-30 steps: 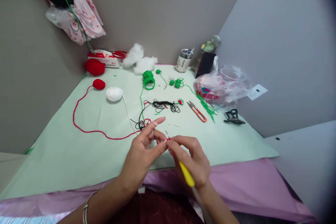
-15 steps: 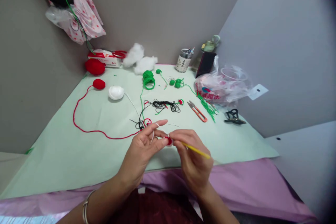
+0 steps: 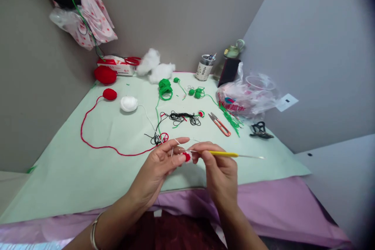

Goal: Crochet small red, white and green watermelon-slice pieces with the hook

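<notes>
Between the thumb and fingers of my left hand (image 3: 159, 164) is a small red and white crochet piece (image 3: 186, 157). White yarn (image 3: 149, 119) runs from the white yarn ball (image 3: 129, 104) over my raised left index finger. My right hand (image 3: 221, 170) grips a crochet hook (image 3: 224, 153) by its yellow handle. The hook lies nearly level, its thin tip just above the piece and close to the white strand. Whether the tip is in a stitch I cannot tell. Right fingertips are beside the piece's right edge.
Beyond my hands lie tangled black yarn (image 3: 184, 117), orange thread snips (image 3: 219, 124), green yarn (image 3: 165, 89) and a red ball (image 3: 109, 94). White stuffing (image 3: 161, 72), a pen cup (image 3: 205, 67) and a plastic bag (image 3: 243, 97) stand along the back. A black claw clip (image 3: 260, 130) lies right.
The crochet hook has swung from slanting down rightward to nearly level, and its thin far end now shows. My right hand has turned with it. My left hand still holds the piece.
</notes>
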`<state>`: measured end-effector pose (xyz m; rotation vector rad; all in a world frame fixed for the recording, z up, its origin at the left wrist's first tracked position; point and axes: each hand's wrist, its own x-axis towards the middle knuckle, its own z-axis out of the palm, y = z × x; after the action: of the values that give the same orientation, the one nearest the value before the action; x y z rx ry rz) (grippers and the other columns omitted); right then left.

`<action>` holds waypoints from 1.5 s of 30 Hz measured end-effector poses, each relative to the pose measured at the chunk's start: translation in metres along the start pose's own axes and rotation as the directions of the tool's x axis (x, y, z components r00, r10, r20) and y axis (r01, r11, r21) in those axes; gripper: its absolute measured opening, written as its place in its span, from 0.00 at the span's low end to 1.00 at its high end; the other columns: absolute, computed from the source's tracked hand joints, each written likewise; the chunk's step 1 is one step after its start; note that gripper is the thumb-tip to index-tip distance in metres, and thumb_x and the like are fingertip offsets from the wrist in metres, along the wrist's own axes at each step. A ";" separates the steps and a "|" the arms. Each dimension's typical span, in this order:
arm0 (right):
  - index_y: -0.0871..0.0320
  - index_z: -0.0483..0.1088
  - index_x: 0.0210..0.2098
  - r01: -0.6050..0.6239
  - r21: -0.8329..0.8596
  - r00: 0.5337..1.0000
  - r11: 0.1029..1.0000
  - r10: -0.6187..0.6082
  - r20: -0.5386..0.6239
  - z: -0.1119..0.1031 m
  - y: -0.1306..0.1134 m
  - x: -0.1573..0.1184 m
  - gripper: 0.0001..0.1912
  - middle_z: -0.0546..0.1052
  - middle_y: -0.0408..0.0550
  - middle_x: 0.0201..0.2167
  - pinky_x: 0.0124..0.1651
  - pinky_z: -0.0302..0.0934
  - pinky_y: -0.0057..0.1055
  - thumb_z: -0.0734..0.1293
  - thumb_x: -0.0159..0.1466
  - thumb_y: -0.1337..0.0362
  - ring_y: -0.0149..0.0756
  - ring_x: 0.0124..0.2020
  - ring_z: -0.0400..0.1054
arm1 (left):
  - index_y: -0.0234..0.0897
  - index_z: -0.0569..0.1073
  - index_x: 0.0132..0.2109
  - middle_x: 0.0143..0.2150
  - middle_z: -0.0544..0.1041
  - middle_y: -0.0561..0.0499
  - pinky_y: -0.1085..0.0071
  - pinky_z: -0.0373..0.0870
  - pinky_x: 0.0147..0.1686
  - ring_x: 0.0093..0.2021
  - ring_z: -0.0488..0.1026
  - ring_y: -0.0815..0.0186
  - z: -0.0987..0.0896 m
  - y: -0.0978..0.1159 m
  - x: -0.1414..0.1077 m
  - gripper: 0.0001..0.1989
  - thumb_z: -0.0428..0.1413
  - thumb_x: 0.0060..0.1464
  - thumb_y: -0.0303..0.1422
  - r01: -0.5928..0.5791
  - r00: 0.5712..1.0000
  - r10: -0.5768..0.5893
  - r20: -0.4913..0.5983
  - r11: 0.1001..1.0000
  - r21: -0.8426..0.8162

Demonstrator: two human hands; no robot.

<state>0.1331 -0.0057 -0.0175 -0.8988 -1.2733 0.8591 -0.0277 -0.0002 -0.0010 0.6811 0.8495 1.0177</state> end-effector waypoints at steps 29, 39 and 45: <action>0.52 0.79 0.47 0.265 -0.235 0.964 0.935 -0.264 0.034 -0.005 -0.002 -0.007 0.14 0.81 0.46 0.36 0.39 0.72 0.33 0.63 0.74 0.72 0.35 0.35 0.75 | 0.39 0.85 0.53 0.21 0.62 0.63 0.72 0.69 0.43 0.23 0.50 0.75 -0.001 -0.002 0.002 0.20 0.72 0.52 0.33 0.091 0.996 -0.086 0.035 0.970 -0.224; 0.51 0.81 0.45 0.135 -0.123 0.991 0.983 -0.133 0.020 0.003 0.000 -0.005 0.13 0.82 0.45 0.36 0.38 0.72 0.31 0.64 0.74 0.70 0.33 0.33 0.75 | 0.46 0.86 0.50 0.38 0.76 0.53 0.70 0.64 0.43 0.41 0.69 0.66 0.000 -0.003 -0.002 0.17 0.72 0.52 0.37 -0.058 0.997 0.059 -0.058 0.998 0.029; 0.48 0.79 0.55 0.472 -0.486 0.877 0.735 -0.446 0.178 0.002 0.009 -0.012 0.19 0.82 0.51 0.46 0.45 0.75 0.35 0.69 0.70 0.73 0.40 0.45 0.78 | 0.41 0.84 0.55 0.32 0.76 0.54 0.74 0.67 0.41 0.32 0.67 0.71 0.002 -0.006 0.003 0.25 0.74 0.49 0.36 0.067 0.998 -0.064 0.024 0.983 -0.173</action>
<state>0.1301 -0.0125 -0.0308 -0.9136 -1.7210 0.1288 -0.0224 -0.0003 -0.0058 0.5104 0.7526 1.0117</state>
